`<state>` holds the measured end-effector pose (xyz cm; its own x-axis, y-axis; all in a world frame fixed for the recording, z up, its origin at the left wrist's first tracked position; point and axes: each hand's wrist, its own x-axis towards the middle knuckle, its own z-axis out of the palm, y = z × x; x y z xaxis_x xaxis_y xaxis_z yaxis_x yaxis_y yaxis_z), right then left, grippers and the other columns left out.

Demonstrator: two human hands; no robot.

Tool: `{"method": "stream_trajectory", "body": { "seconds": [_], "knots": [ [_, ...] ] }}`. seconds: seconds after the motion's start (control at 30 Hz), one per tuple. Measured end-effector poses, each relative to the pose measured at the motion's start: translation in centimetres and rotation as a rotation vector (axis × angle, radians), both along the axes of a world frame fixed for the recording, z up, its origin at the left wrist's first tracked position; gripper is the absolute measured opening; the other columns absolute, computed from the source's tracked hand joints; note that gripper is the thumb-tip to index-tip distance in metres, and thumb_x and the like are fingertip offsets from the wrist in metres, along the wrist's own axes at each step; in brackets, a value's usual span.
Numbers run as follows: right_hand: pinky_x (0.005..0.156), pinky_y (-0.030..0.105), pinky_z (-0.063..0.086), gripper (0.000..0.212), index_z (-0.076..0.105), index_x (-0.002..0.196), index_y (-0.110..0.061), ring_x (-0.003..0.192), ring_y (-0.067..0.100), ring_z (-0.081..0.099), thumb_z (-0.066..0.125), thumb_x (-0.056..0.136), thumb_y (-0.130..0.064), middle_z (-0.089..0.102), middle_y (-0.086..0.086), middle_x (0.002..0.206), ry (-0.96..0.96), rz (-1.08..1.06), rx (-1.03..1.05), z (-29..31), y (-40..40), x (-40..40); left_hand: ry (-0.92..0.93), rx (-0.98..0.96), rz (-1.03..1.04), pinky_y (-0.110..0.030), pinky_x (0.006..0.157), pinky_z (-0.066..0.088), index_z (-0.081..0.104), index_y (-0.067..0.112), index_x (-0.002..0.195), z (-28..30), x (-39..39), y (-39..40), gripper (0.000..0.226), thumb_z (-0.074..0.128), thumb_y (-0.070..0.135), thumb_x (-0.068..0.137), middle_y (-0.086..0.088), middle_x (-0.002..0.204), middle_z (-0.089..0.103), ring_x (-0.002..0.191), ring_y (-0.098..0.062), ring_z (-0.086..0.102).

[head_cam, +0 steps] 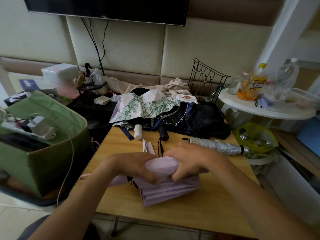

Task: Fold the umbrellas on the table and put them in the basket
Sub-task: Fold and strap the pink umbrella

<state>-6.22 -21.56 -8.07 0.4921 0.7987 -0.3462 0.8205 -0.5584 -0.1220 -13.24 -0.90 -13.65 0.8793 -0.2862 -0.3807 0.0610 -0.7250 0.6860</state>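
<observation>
Lilac umbrella: the lilac umbrella (170,186) is lying near the front edge of the table (216,212), its pleats gathered into a flat bundle, both hands gripping its upper end.
Step in hand: judging by the gathered cloth, the person is folding this umbrella, pressing and wrapping the pleats round the shaft.
Next move: it is likely calling for the strap to be wound and fastened, then a carry to the green basket (52,153) standing off the table's left edge.
Left hand: the left hand (136,167) is reaching in from the left, fingers curling over the cloth and holding it.
Right hand: the right hand (188,161) is lying palm down, fingers bending round the bundle's top.
Waiting: a silver umbrella (218,145) is lying folded by the right edge; a flowered umbrella (143,106) and a dark umbrella (199,120) are sprawling unfolded along the back edge.
</observation>
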Motion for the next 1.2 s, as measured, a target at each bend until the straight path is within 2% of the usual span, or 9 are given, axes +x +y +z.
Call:
{"method": "stream_trajectory", "body": {
  "seconds": [0.2,0.3,0.4,0.57,0.73,0.87,0.97,1.1,1.2],
  "knots": [
    [0.089,0.036,0.049,0.073,0.056,0.118,-0.041,0.113,0.012,0.052,0.075,0.063,-0.085,0.053,-0.016,0.118,-0.047,-0.186,0.168,-2.7,-1.2,2.4,-0.086,-0.019,0.142,-0.017,0.069,0.049,0.063,0.036,0.107,-0.3,0.4,0.4,0.035,0.084,0.034,0.079,0.012,0.102,0.068,0.088,-0.003,0.067],
    [0.101,0.036,0.041,0.113,0.030,0.151,-0.046,0.131,0.008,0.042,0.084,0.057,-0.077,0.041,-0.015,0.148,0.088,-0.368,0.526,-4.7,-2.3,3.2,-0.088,-0.085,0.221,-0.025,0.072,0.056,0.068,0.030,0.107,-0.4,0.4,0.6,0.032,0.084,0.031,0.079,0.006,0.100,0.074,0.087,-0.009,0.072],
    [0.105,0.036,0.043,0.134,0.010,0.158,-0.044,0.132,0.009,0.049,0.090,0.053,-0.070,0.052,-0.010,0.146,0.317,-0.493,0.809,-7.0,-2.5,3.3,-0.055,-0.132,0.253,-0.036,0.080,0.059,0.072,0.019,0.109,-0.4,0.3,0.5,0.032,0.084,0.026,0.081,-0.002,0.101,0.077,0.090,-0.018,0.074],
    [0.116,0.051,0.042,0.115,0.036,0.155,-0.030,0.135,0.027,0.058,0.086,0.061,-0.072,0.061,0.009,0.145,1.005,-0.575,1.244,-9.2,-4.5,3.6,0.077,-0.312,0.298,-0.041,0.092,0.059,0.073,0.014,0.115,-0.3,-0.2,0.6,0.046,0.088,0.030,0.074,-0.005,0.108,0.078,0.101,-0.026,0.074],
    [0.117,0.047,0.042,0.115,0.049,0.146,-0.008,0.138,0.033,0.055,0.085,0.059,-0.075,0.059,0.019,0.145,1.343,-0.544,1.193,-8.9,-4.8,2.6,0.128,-0.529,0.361,-0.043,0.092,0.056,0.071,0.010,0.115,0.2,-0.6,-0.2,0.041,0.083,0.022,0.078,-0.014,0.110,0.076,0.103,-0.032,0.072],
    [0.118,0.050,0.041,0.107,0.046,0.152,-0.006,0.142,0.038,0.049,0.075,0.074,-0.074,0.052,0.024,0.151,1.516,-0.541,1.237,-8.9,-4.0,1.9,0.143,-0.614,0.422,-0.045,0.092,0.056,0.068,0.007,0.120,0.1,-0.7,-0.5,0.052,0.083,0.023,0.072,-0.017,0.112,0.075,0.103,-0.036,0.072],
    [0.122,0.056,0.033,0.094,0.045,0.154,-0.008,0.144,0.041,0.045,0.041,0.092,-0.079,0.047,0.025,0.154,1.598,-0.563,1.232,-9.1,-3.6,2.1,0.152,-0.675,0.454,-0.039,0.083,0.057,0.068,0.004,0.119,-0.2,-0.5,-0.8,0.052,0.082,0.024,0.073,-0.018,0.109,0.075,0.094,-0.031,0.072],
    [0.125,0.060,0.022,0.097,0.049,0.153,-0.010,0.145,0.040,0.044,0.025,0.094,-0.083,0.048,0.023,0.154,1.675,-0.559,1.193,-9.6,-3.4,2.1,0.188,-0.748,0.478,-0.036,0.075,0.058,0.066,0.001,0.121,-0.5,-0.5,-1.3,0.058,0.083,0.026,0.071,-0.022,0.109,0.074,0.090,-0.033,0.071],
    [0.122,0.059,0.030,0.102,0.055,0.148,-0.012,0.137,0.041,0.052,0.018,0.091,-0.087,0.056,0.023,0.147,1.640,-0.559,1.107,-9.8,-3.5,2.2,0.180,-0.726,0.514,-0.039,0.075,0.055,0.069,0.000,0.119,-0.7,-0.4,-1.4,0.058,0.084,0.029,0.070,-0.027,0.114,0.071,0.092,-0.036,0.068]
  ]
}}
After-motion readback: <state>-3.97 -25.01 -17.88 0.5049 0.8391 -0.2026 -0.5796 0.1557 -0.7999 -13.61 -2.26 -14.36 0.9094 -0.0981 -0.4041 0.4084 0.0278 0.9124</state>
